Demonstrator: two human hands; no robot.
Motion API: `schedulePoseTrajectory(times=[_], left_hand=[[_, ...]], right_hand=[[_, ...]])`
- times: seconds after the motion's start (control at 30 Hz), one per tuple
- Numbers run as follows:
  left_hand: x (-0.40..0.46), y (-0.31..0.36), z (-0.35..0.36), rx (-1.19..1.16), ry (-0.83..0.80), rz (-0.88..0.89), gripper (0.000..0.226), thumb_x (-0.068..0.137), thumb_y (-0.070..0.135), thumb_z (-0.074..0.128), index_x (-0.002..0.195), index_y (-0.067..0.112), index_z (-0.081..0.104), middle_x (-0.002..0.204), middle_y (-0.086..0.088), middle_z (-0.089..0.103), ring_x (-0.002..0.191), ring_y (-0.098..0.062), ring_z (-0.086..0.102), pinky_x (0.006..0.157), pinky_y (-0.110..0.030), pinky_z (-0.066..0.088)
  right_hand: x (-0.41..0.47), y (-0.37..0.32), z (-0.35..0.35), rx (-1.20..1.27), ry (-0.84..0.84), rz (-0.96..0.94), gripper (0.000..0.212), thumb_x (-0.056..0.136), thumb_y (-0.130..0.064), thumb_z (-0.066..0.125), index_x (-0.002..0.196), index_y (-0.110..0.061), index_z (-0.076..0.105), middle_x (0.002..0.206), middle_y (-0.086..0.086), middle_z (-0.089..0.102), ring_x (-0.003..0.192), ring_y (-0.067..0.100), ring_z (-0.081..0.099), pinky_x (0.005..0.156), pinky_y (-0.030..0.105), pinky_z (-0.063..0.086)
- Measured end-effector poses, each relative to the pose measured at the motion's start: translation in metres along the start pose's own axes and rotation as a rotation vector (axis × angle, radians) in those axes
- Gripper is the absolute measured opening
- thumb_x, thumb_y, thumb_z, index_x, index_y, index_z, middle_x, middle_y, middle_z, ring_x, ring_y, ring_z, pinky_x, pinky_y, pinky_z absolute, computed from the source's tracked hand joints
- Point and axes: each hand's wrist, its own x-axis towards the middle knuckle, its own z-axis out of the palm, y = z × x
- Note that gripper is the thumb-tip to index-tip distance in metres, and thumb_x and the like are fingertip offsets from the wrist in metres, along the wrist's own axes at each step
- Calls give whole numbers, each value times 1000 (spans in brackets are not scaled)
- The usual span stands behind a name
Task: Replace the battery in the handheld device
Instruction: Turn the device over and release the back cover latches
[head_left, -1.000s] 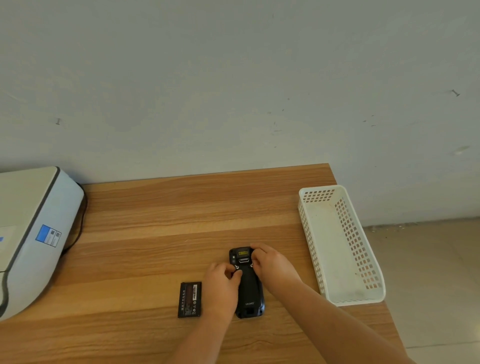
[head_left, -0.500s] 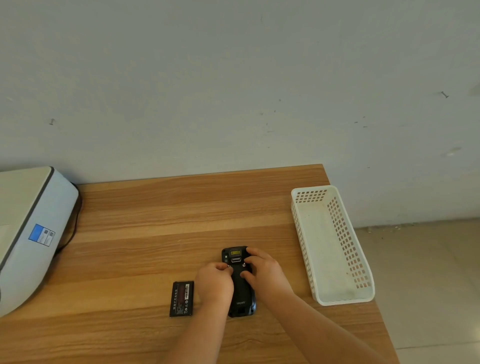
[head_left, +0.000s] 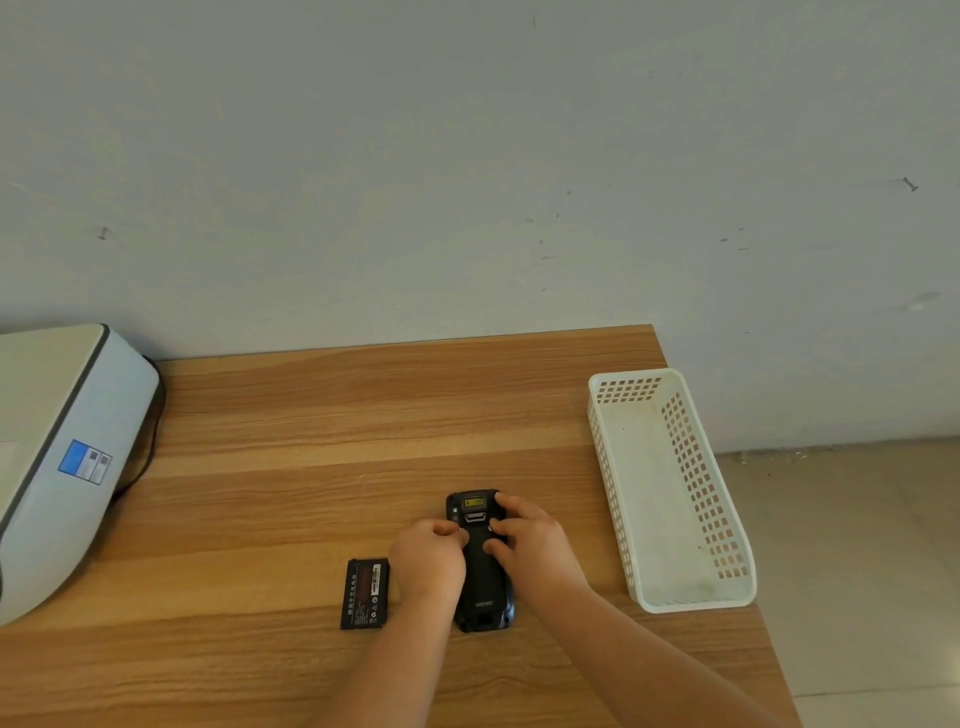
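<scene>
Head view: the handheld device (head_left: 480, 571), lying back-up on the table (head_left: 311, 441), is pinched at its upper back by the left hand (head_left: 428, 561) and right hand (head_left: 530, 545); fingertip contact is hard to make out. A battery (head_left: 365, 593) lies just left. The printer (head_left: 57, 452) is cut off.

We saw the black handheld device (head_left: 483, 582) lying flat, back side up, lengthwise on the wooden table, with a flat black battery (head_left: 365, 593), label up, lying just to its left.
</scene>
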Motion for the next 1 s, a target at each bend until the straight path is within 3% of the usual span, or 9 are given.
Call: schedulePoseTrajectory(times=[0.3,0.53,1.0], left_hand=[[1,13,2,-210,-8,-70,25,83,5,67,83,20,47,79,-1,61,66,-13,57,48,-24,36],[-4,10,1,-97,55,-45,21,82,4,68,92,11,50,79,-5,60,64,-14,56,46,-25,34],[2,16,4,-54,114,-136,27,80,3,72,95,10,51,75,-4,54,61,-16,54,44,-26,36]], right_hand=[[-2,-3,-1,11,3,-1,35,91,-20,64,125,-13,61,147,-12,40,131,5,38,106,17,28],[-4,-4,-1,21,11,12,35,91,-21,64,125,-14,61,148,-13,40,133,5,37,110,21,30],[-5,-2,0,22,0,6,36,92,-18,63,127,-13,60,149,-11,39,132,5,38,105,13,25]])
